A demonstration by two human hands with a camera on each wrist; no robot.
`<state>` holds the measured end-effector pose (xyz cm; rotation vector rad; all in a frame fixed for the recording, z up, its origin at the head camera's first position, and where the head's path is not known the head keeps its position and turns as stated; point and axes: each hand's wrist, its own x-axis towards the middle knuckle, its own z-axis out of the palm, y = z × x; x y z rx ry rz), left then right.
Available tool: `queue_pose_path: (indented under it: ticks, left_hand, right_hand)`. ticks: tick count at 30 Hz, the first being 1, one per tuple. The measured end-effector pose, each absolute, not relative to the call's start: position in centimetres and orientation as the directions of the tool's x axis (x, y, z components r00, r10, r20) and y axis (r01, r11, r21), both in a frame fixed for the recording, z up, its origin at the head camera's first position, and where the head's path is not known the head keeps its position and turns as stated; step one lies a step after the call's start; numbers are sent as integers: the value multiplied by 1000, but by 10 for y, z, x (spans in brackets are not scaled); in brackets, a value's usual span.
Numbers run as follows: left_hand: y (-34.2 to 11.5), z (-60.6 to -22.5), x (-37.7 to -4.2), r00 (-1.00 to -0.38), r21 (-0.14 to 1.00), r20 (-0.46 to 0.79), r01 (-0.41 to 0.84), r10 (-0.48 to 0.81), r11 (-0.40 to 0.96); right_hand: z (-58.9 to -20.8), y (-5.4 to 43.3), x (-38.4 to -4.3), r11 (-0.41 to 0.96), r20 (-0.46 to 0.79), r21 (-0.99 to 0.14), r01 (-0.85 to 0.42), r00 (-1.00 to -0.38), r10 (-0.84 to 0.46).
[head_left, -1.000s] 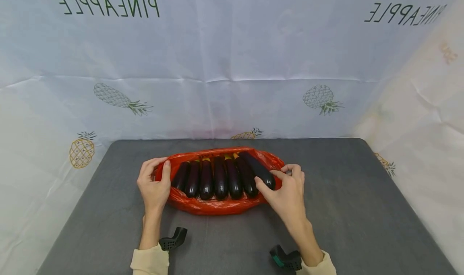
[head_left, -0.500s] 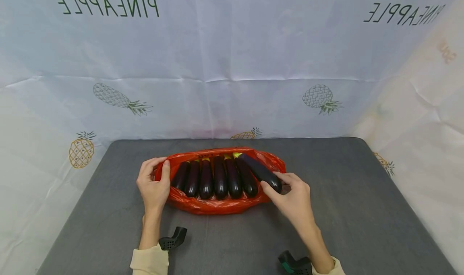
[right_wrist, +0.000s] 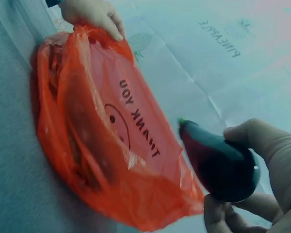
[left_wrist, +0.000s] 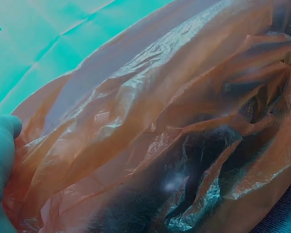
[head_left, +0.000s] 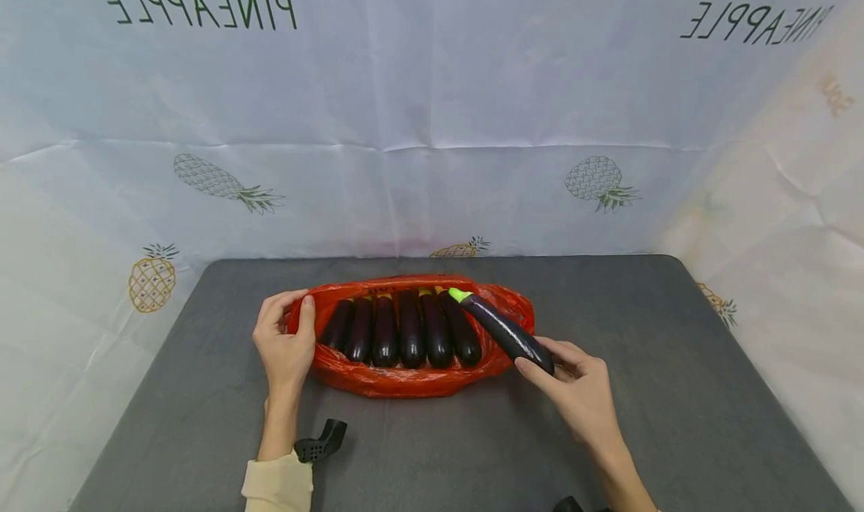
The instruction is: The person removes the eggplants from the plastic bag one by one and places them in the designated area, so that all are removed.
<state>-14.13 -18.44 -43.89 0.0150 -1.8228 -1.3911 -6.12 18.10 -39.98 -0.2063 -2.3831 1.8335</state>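
Note:
A red plastic bag (head_left: 405, 384) lies with its mouth spread at the table's middle. Inside it several dark purple eggplants (head_left: 411, 333) sit side by side in a row. My left hand (head_left: 283, 347) pinches the bag's left edge; in the left wrist view part of that hand (left_wrist: 1, 165) shows beside the crumpled plastic (left_wrist: 102, 136). With thumb and fingers, my right hand (head_left: 582, 392) holds one eggplant (head_left: 506, 330) by its rounded end, raised over the bag's right side. Its green stem end points back toward the row. The right wrist view shows this eggplant (right_wrist: 225, 170) apart from the bag.
The dark grey table (head_left: 675, 392) extends on both sides of the bag. A white cloth with pineapple prints (head_left: 472, 107) hangs behind it and at the sides. A black wrist device (head_left: 322, 441) sits at my left wrist.
My right hand has drawn the eggplant out of the right end of the row, moving right and toward me. My left hand stays at the bag's left edge.

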Motion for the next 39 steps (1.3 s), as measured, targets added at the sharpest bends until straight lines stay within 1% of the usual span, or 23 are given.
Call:
queue_pose_path:
  ticks: [3,7,14,16,20,23,27,33,36,39]
  left_hand:
    - [-187,-441,-144,-658,802,594,441,-462,403]
    - [-189,-443,-145,-667,803,592,438,-452,404]
    - [-188,-443,-146,-671,804,591,441,-449,400]
    - [-188,-444,-146,-668,801,594,440,-448,405]
    - [-188,-443,-145,-668,805,589,430,-456,409]
    - [-187,-442,-144,-668,806,586,425,-459,412]
    - [-186,-441,-143,-668,804,587,416,-458,424]
    - [-187,-443,-143,-672,806,583,407,-457,430]
    - [-188,-444,-143,-668,803,588,415,-456,427]
    - [-187,-444,-142,-662,798,597,429,-453,424]
  right_hand:
    - [-401,184,-58,203,26,-979,29,-964,266]
    - [-402,187,-58,113,50,-993,-11,-934,353]
    - [-407,193,-62,-2,80,-996,-89,-898,434]
    - [-410,195,-64,-19,98,-993,-118,-890,444]
    - [-419,199,-70,-10,164,-982,-190,-869,467]
    - [-426,202,-74,-8,186,-976,-217,-854,485]
    - [-434,205,-78,-15,146,-984,-180,-844,516]
    - [-447,209,-81,38,60,-998,-47,-835,547]
    - [-453,211,-82,71,46,-997,-8,-838,544]
    - [-459,212,-83,93,49,-996,1,-841,539]
